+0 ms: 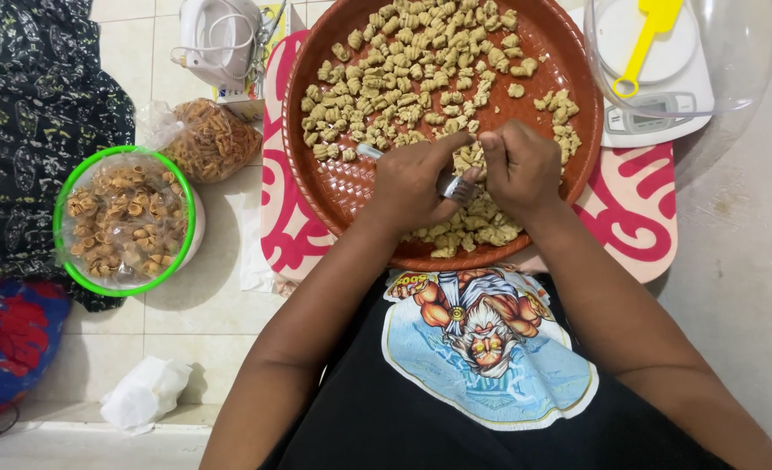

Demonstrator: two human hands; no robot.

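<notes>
Over the near part of the round brown tray (333, 187), the left hand (412, 178) grips a small metal utensil (449, 185). The right hand (521, 165) pinches a dough piece (467, 157) against it. Shaped dough pieces (403, 78) cover the tray's far side.

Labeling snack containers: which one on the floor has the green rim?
The round bowl left of the brown tray, covered with clear film over fried shells. The other container, a tied clear bag of fried pieces behind it, has no rim.
</notes>
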